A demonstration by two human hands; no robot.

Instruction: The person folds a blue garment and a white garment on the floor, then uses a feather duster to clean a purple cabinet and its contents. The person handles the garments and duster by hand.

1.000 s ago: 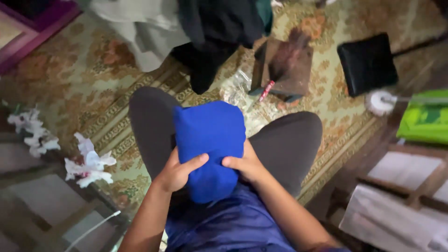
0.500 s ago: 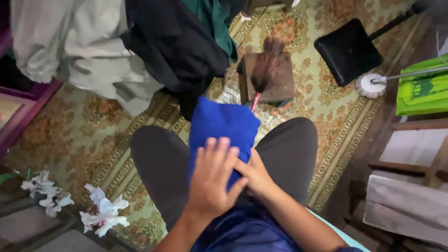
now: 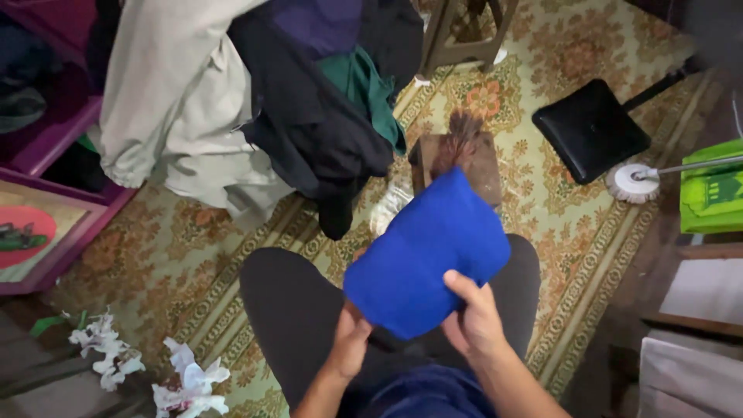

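I hold a folded bright blue cloth [image 3: 426, 251] lifted above my lap, tilted up to the right. My right hand [image 3: 474, 319] grips its lower right edge with the thumb on top. My left hand [image 3: 350, 340] holds the lower left corner from underneath, its fingers partly hidden by the cloth. My knees in dark grey trousers [image 3: 290, 310] are below, and my blue shirt [image 3: 426, 395] shows at the bottom.
A pile of beige, black and green clothes [image 3: 255, 101] hangs ahead. A small wooden stool with a feather duster [image 3: 460, 151] stands on the patterned carpet [image 3: 193, 240]. A black dustpan [image 3: 590, 128], a round mop head [image 3: 631, 183], a green box [image 3: 712, 197], white artificial flowers [image 3: 186, 379].
The blue cloth has been lifted off my lap and tilted to the right. My left hand left the top of it and now holds its lower corner. The view tilted upward.
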